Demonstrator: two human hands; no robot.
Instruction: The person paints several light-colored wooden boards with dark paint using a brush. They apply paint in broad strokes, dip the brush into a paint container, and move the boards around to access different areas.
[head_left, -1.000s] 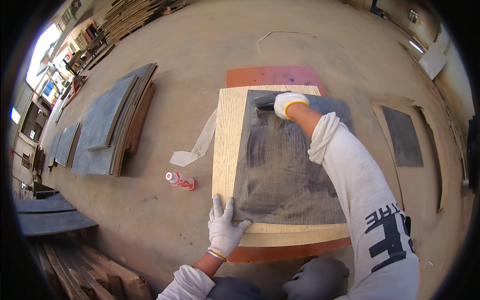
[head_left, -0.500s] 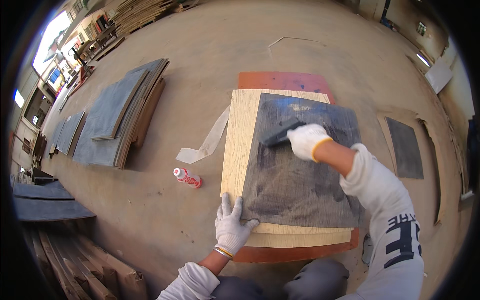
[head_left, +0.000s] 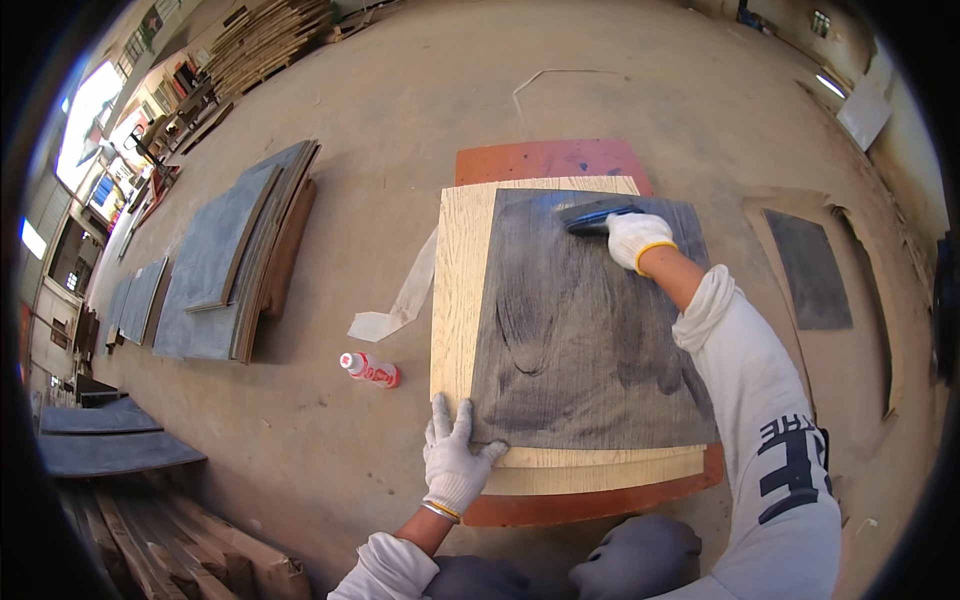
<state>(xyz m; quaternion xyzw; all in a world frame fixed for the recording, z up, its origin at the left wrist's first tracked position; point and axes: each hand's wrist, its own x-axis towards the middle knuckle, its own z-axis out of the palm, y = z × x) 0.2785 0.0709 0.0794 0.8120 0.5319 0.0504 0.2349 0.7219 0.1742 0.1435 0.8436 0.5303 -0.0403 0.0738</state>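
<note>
Much floor [head_left: 420, 110] spans the upper frame, right grip [head_left: 638, 240] clasping a dark tool [head_left: 592, 218] near the grey sheet's [head_left: 580, 350] top edge, left grip [head_left: 456, 465] unclenched lower-left.

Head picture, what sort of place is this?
Probably a workshop for boards. There are stacked blue-grey rectangular panels, a pile of long brown flat boards, and a white-gloved right hand holding a dark flat tool over a dark grey wood-grained sheet.

Soft daylight from a glaring opening [head_left: 95, 108] at upper left, dark fisheye corners, curved edges.
</note>
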